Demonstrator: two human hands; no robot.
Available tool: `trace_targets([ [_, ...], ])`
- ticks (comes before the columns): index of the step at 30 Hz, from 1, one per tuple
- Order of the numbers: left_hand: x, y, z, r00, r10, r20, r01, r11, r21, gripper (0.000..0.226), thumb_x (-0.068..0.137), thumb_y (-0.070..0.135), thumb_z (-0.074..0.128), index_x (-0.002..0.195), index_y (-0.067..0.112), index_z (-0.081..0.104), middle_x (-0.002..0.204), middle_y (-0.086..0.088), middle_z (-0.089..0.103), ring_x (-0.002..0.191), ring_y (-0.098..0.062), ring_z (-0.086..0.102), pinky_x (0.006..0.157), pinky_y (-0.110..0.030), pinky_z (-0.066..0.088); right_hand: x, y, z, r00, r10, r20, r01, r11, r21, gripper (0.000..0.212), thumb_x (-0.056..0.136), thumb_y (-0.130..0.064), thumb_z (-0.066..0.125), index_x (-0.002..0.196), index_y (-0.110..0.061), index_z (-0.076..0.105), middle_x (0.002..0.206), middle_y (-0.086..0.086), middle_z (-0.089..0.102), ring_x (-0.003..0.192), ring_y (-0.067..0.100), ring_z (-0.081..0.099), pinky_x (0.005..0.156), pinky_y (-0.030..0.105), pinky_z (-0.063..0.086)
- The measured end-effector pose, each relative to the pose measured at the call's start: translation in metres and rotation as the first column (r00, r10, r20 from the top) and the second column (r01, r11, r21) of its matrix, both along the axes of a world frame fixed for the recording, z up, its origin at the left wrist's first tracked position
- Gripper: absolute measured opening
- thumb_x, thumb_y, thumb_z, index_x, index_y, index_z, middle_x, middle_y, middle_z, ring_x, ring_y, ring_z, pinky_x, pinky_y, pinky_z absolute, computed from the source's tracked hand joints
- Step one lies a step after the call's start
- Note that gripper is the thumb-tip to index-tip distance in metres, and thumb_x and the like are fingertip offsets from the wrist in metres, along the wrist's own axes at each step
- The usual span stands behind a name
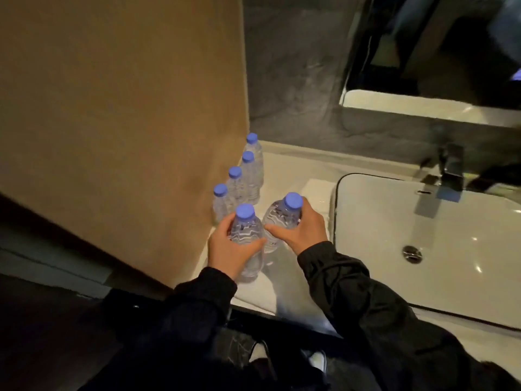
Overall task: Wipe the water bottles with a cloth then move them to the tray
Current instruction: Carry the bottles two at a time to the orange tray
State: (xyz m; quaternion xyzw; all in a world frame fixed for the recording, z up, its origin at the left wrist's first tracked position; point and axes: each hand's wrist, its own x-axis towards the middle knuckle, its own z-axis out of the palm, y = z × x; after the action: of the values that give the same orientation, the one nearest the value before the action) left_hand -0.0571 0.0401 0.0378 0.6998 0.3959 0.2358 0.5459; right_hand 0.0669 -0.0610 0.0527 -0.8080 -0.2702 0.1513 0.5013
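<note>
- The left hand (225, 249) has its grip wrapped around the shoulder of a clear water bottle (248, 244) with a blue cap, thumb and fingers pressed on the plastic.
- The right hand (304, 230) closes its grip on a second bottle (277, 218), fingers by the neck, thumb across the body.
- Both held bottles stand upright, side by side and nearly touching, over the pale surface (284, 170).
- Four more bottles (239, 182) stand in a row along the tan wall panel (121, 108), just behind the left hand.
- A white sink basin (394, 235) lies to the right, with a dark faucet (451, 167) behind it.
- Black sleeves (352, 277) cover both arms.
</note>
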Motion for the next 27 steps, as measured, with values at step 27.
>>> trace_targets([
  [27, 0.179, -0.645, 0.033, -0.032, -0.999, 0.023, 0.989, -0.028, 0.144, 0.051, 0.059, 0.005, 0.087, 0.102, 0.017, 0.061, 0.089, 0.008, 0.068, 0.076, 0.006, 0.063, 0.072, -0.011, 0.049, -0.056, -0.693, 0.031, 0.142, -0.984, 0.108, 0.985, 0.130, -0.114, 0.068, 0.060, -0.033, 0.084, 0.118, -0.016, 0.052, 0.112, 0.009, 0.068, 0.100, 0.025, 0.064, 0.084, 0.028, 0.046],
])
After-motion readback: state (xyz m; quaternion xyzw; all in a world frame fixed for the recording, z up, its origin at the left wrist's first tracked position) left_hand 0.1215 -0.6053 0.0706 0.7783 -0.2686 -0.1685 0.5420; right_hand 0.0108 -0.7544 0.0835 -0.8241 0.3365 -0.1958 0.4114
